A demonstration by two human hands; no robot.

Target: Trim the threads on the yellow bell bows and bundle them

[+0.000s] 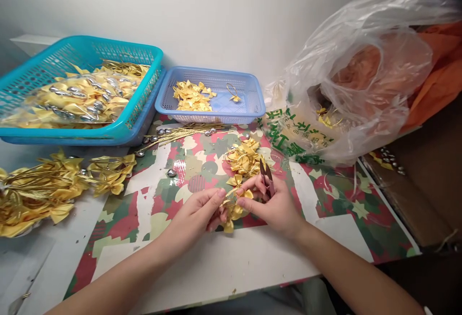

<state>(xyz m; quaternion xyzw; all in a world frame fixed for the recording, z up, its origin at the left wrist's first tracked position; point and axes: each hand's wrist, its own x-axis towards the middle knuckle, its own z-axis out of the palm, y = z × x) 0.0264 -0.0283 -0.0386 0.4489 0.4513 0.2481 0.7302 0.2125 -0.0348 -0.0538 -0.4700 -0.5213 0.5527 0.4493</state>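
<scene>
Near the front of the table, my left hand [207, 207] is closed on a cluster of yellow ribbon bows [234, 209] with gold wire. My right hand [272, 204] pinches the same cluster from the other side, thumb and fingertips close to the left ones. Held in that right hand too is a pair of small dark scissors or snips [267, 178], its tips pointing up and away. Just beyond the hands lies a pile of yellow bows [245, 156] with gold wire. The fingertips hide part of the held cluster.
At the back left, a turquoise basket [144, 108] holds bagged bows with silver beads. A smaller blue basket [216, 113] contains loose bows. Wired bundles [46, 185] lie at left, gold wires [180, 134] behind. A plastic bag [346, 89] stands at right beside a cardboard box [426, 180].
</scene>
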